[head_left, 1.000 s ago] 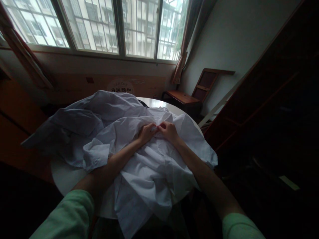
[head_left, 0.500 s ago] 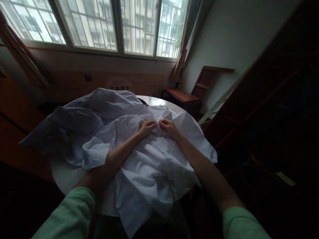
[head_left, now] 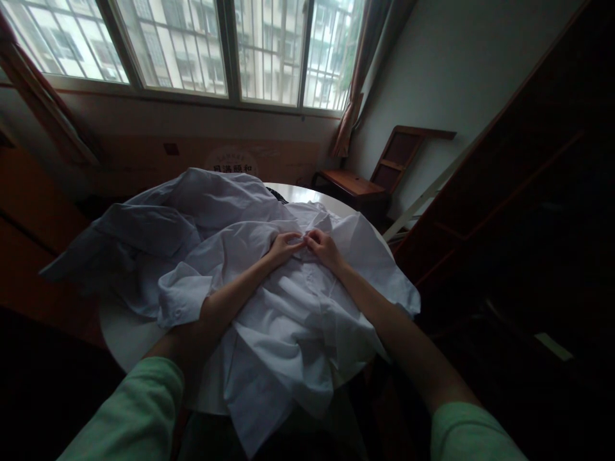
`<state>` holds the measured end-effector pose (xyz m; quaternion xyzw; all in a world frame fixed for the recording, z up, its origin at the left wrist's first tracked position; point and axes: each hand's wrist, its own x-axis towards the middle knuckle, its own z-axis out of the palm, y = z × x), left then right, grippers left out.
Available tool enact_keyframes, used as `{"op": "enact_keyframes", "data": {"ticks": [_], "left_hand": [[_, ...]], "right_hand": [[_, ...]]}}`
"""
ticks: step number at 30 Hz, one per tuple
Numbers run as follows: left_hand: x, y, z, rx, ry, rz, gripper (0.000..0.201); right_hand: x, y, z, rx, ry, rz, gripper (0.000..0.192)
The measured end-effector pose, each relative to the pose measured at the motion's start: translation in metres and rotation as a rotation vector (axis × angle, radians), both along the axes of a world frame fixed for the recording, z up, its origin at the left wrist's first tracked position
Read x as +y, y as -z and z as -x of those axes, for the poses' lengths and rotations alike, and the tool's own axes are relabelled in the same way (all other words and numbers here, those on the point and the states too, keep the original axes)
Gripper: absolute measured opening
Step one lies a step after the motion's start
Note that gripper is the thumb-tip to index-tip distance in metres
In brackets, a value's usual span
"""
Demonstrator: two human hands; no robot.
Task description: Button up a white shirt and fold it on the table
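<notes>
The person has a white shirt (head_left: 293, 307) spread front-up over the round table (head_left: 120, 333), with its lower hem hanging off the near edge and one short sleeve flopped toward the left edge. Both hands meet at the middle of the shirt, up near the collar end toward the far edge. The left hand (head_left: 283, 246) and the right hand (head_left: 323, 246) are almost touching, fingers curled in and pinching the fabric along the front placket, which looks like button work, though the button itself is too small to make out.

As for progress: the hands are at the top of the placket, and the front below them lies loosely together but rumpled, so it can't be said whether those lower buttons are done. Nothing is folded yet. A second pale garment (head_left: 158, 218) sits in a heap across the far-left part of the table, untouched.
</notes>
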<state>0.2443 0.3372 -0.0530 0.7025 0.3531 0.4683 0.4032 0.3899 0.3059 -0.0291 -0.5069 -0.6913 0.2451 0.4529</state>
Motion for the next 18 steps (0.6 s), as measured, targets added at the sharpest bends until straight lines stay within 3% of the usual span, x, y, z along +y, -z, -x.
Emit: {"op": "enact_keyframes", "data": {"ticks": [9, 14, 18], "left_hand": [[-0.005, 0.0, -0.004, -0.043, -0.066, -0.021, 0.033], [-0.009, -0.019, -0.002, -0.039, -0.095, -0.118, 0.03], [0.011, -0.045, 0.008, -0.052, -0.338, -0.116, 0.028]], "right_hand": [[0.003, 0.004, 0.008, 0.042, 0.088, 0.022, 0.014], [0.015, 0.003, -0.005, 0.44, 0.241, 0.207, 0.015], [0.022, -0.013, -0.022, 0.769, 0.245, 0.275, 0.015]]}}
